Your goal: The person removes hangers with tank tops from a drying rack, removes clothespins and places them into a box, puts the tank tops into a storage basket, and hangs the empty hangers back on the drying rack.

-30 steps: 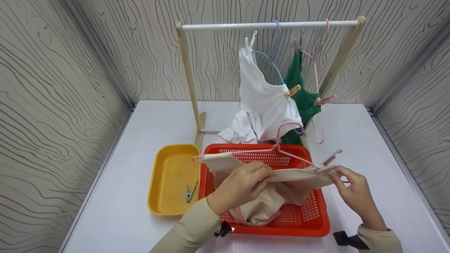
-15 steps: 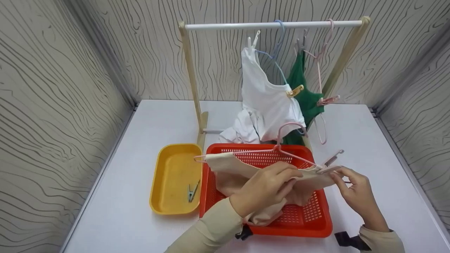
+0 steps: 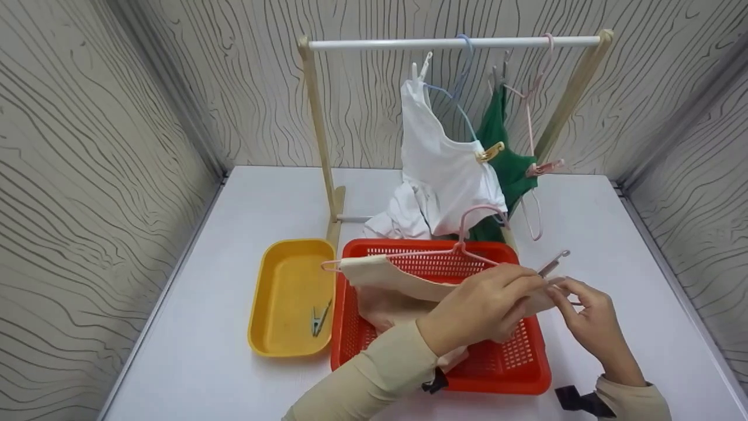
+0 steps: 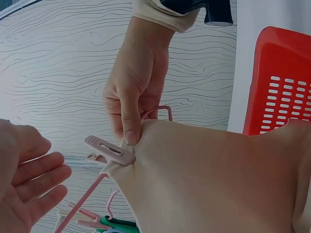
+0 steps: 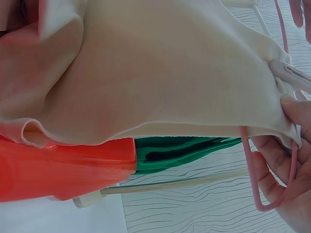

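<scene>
A beige top (image 3: 403, 278) hangs on a pink hanger (image 3: 460, 248) over the red basket (image 3: 526, 383), its lower part bunched inside. A pale pink clothespin (image 4: 111, 151) clamps its right shoulder to the hanger. My right hand (image 3: 591, 316) pinches the cloth at that shoulder's outer end, thumb on top. In the right wrist view the hanger's looped end (image 5: 250, 170) passes by its fingers. My left hand (image 3: 485, 304) is over the right part of the top, close to the clothespin. The left wrist view shows its fingers (image 4: 46, 170) loosely bent, holding nothing, apart from the clothespin.
Behind the basket stands a rack with a white bar (image 3: 380, 44). A white top (image 3: 438, 158) and a green garment (image 3: 514, 169) hang there on clipped hangers. To the left, a yellow tray (image 3: 274, 292) holds a grey-green clothespin (image 3: 318, 320).
My left hand has slid rightward along the neckline to the clipped shoulder and no longer holds the cloth. My right hand keeps its pinch in the same place.
</scene>
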A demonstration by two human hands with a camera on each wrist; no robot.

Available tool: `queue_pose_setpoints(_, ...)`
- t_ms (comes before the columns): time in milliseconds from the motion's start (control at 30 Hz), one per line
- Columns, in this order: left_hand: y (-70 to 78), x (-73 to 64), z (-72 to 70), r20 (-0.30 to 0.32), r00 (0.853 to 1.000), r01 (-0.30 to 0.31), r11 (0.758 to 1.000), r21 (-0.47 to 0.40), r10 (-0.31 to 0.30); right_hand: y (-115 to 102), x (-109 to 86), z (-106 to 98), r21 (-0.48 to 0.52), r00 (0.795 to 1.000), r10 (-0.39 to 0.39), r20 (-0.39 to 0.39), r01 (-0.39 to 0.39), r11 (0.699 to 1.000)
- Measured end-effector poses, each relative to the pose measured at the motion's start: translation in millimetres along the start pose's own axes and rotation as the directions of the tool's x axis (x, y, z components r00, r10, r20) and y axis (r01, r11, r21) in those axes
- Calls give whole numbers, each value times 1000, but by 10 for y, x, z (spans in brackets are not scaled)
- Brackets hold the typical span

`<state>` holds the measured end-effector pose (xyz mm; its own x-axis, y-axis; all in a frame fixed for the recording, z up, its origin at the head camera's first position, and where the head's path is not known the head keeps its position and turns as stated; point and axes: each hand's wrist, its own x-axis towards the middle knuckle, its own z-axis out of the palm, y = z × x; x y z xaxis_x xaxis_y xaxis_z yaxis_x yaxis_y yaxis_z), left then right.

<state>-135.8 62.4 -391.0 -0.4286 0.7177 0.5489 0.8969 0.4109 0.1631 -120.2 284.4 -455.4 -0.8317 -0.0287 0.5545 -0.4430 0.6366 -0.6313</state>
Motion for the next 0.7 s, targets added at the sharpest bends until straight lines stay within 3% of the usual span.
queue_pose_setpoints(267,3,123,30,109,992,52,998,44,-57,5,-7,-15,-13,1000,16,4,-16,1000)
queue_pose_setpoints(400,41,182,27,175,980,73,992,99,-90,-3,3,-18,-6,1000,22,5,-22,1000)
queue_pose_setpoints(533,84,256,32,259,959,59,973,224,-118,-3,5,-27,-9,1000,27,5,-27,1000)
queue_pose_setpoints(700,120,344,60,340,926,58,950,305,-166,-7,-7,-29,-20,999,34,6,-34,999)
